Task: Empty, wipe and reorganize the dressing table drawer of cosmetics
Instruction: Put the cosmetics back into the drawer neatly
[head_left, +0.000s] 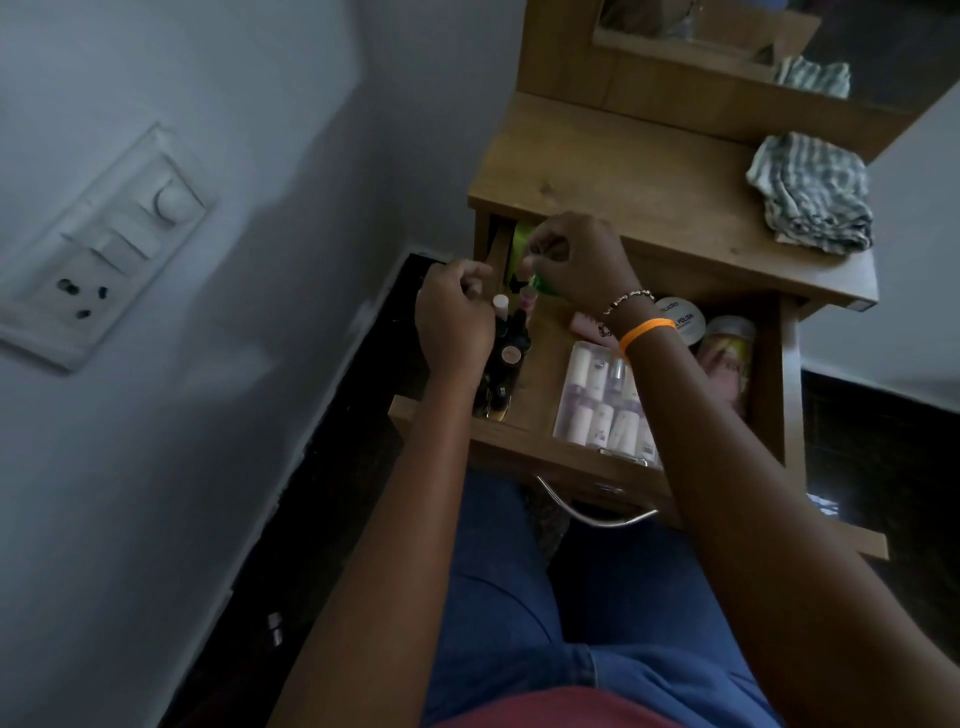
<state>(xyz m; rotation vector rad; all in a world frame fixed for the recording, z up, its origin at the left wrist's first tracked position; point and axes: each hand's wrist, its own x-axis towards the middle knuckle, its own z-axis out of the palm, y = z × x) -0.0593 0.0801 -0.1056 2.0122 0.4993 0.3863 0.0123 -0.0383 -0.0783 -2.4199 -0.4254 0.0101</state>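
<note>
Drawer (769, 384): pulled open under the wooden counter (623, 171), cosmetics inside.
Left hand (454, 317): fingers curled at the drawer's left edge beside dark bottles (511, 343); whether it grasps one, I cannot tell.
Right hand (576, 260): pinching a small pink-capped bottle (527, 297) near a green item (519, 244) at the drawer's back left.
Clear case of tubes (602, 400): front middle of the drawer.
Striped cloth (810, 192): crumpled on the counter, right side.

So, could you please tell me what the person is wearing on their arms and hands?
Both forearms are bare, with no sleeves showing. The right hand has two bands at the wrist: a thin beaded bracelet with light and dark beads, and just behind it a plain orange wristband. The left hand and its wrist carry nothing visible.
</note>
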